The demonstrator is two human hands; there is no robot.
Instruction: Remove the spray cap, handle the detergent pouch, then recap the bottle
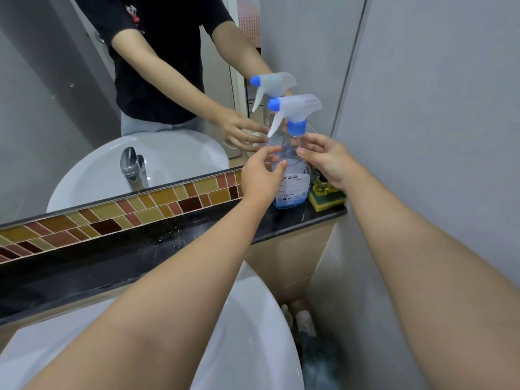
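A clear spray bottle (292,175) stood upright on the dark stone ledge (157,249) below the mirror (56,94), near the ledge's right end and close to the grey wall. Its white spray cap (294,108), with a blue nozzle tip and a blue collar, sat on the neck, the trigger pointing left. A little blue liquid showed at the bottom of the bottle, and a printed label covered its lower front. Just to the right of the bottle lay a yellow and green sponge (327,197) with something yellowish resting on top, too unclear to name. The left hand (260,175) was at the left side of the bottle's body, fingers loosely curled and parted, thumb and forefinger apart and not closed on anything; whether they touched the plastic could not be told. The right hand (326,161) was at the right side near the bottle's shoulder, fingers likewise spread and slightly bent, gripping nothing. A band of brown and amber tiles (112,215) ran along the wall above the ledge, and the white basin (253,333) lay below the forearms.
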